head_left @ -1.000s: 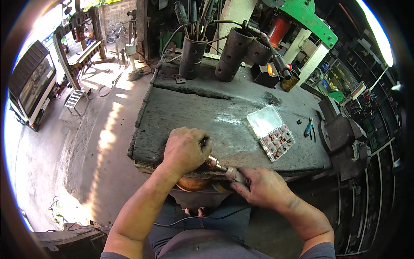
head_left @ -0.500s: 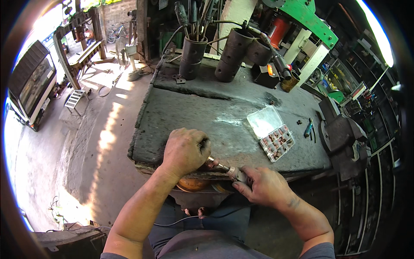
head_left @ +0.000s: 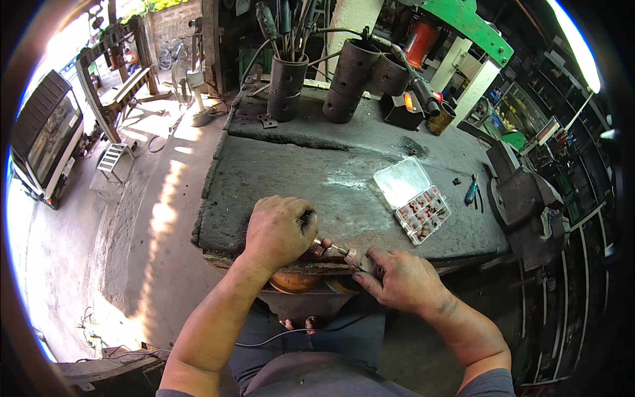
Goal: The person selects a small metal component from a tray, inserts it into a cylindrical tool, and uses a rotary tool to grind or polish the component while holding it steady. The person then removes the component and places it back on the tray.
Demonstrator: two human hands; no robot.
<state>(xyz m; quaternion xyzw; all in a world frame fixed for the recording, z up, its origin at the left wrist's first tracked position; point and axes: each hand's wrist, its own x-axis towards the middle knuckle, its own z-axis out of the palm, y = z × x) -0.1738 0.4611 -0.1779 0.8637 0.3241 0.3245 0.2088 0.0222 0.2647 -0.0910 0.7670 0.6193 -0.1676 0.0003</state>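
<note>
At the front edge of the workbench, my right hand (head_left: 411,281) is closed around a slim handheld rotary tool (head_left: 361,260), its metal shaft pointing left. My left hand (head_left: 281,228) is curled into a fist just beyond that shaft. Its fingertips bend close to the tip of the tool, and whatever they hold is mostly hidden by the hand. Right of my hands, an open clear plastic case (head_left: 405,185) lies on the bench. Small pinkish and brown bits (head_left: 423,213) fill its compartments.
Dark metal cylinders (head_left: 286,89) holding rods stand at the back of the worn workbench (head_left: 264,169). A teal-handled hand tool (head_left: 471,190) lies near a bench vise (head_left: 526,205) at right. A cable (head_left: 284,342) crosses my lap. A van (head_left: 46,139) is parked far left.
The view has shifted slightly, moving the bench and case a little left and up. Both hands keep nearly the same pose, with the rotary tool still against the left fingertips.
</note>
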